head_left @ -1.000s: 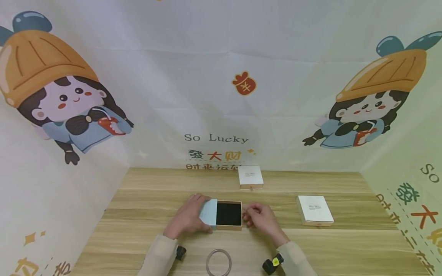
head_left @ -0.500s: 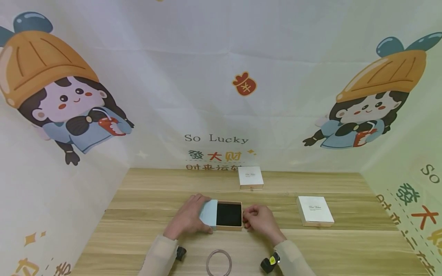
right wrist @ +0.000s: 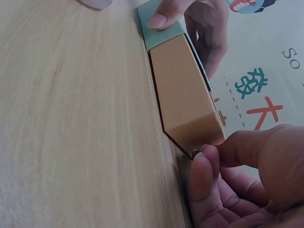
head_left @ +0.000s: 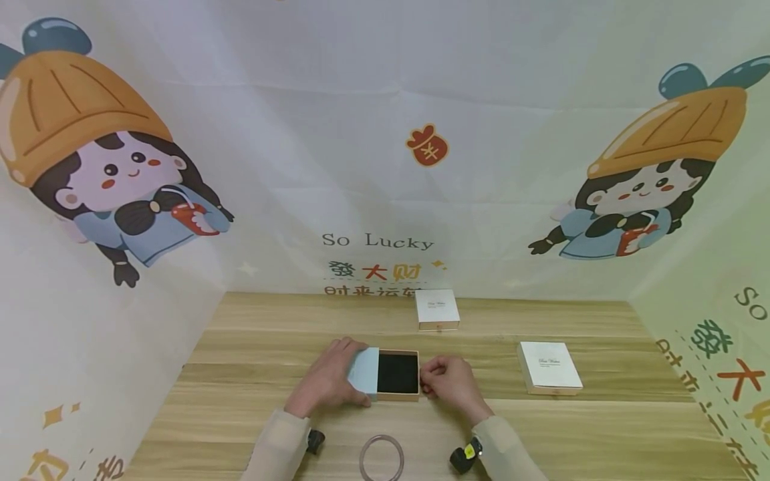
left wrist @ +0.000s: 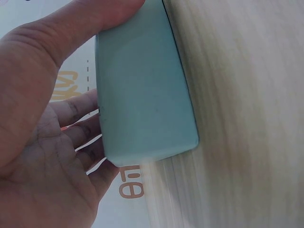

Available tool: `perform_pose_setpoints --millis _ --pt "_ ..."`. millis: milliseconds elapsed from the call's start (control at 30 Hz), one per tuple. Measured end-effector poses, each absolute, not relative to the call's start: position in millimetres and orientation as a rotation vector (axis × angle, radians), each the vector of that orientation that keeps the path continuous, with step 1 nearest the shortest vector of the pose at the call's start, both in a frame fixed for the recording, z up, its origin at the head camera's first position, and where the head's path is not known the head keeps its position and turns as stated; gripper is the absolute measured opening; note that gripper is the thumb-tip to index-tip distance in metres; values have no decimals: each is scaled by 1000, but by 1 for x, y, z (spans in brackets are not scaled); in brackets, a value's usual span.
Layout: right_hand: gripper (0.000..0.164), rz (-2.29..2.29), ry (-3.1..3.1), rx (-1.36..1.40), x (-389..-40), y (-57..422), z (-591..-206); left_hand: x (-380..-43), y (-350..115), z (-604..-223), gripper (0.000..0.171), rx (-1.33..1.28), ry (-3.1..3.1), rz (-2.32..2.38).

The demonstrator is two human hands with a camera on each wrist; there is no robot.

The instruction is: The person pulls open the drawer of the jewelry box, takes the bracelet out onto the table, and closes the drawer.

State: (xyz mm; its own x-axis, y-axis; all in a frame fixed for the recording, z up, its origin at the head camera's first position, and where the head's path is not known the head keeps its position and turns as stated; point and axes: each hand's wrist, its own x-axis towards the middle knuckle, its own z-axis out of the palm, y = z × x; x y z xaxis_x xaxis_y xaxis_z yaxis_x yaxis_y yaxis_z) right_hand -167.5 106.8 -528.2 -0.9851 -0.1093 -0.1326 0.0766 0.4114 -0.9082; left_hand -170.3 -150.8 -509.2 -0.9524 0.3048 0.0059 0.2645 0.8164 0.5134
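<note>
Plainly, the left hand grips the blue sleeve of a box on the bench, its thumb along the near side. From the sleeve's right end juts the tan drawer, lined in black. The right hand pinches a small dark pull at the drawer's right end. A bangle lies nearer; one white box sits far, another white box right.

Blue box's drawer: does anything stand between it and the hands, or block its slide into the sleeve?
Nothing visible does. The right hand is at the outer end of the drawer, seemingly pinching a small pull; the left hand grips the blue sleeve. The bangle lies apart, off the drawer's line.
</note>
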Motion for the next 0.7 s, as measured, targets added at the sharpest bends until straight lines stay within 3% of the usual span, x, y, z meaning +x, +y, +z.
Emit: perform_pose_setpoints --millis 700 --pt "6 -1595 2591 -118 -171 95 -538 -171 -151 -512 99 471 2917 823"
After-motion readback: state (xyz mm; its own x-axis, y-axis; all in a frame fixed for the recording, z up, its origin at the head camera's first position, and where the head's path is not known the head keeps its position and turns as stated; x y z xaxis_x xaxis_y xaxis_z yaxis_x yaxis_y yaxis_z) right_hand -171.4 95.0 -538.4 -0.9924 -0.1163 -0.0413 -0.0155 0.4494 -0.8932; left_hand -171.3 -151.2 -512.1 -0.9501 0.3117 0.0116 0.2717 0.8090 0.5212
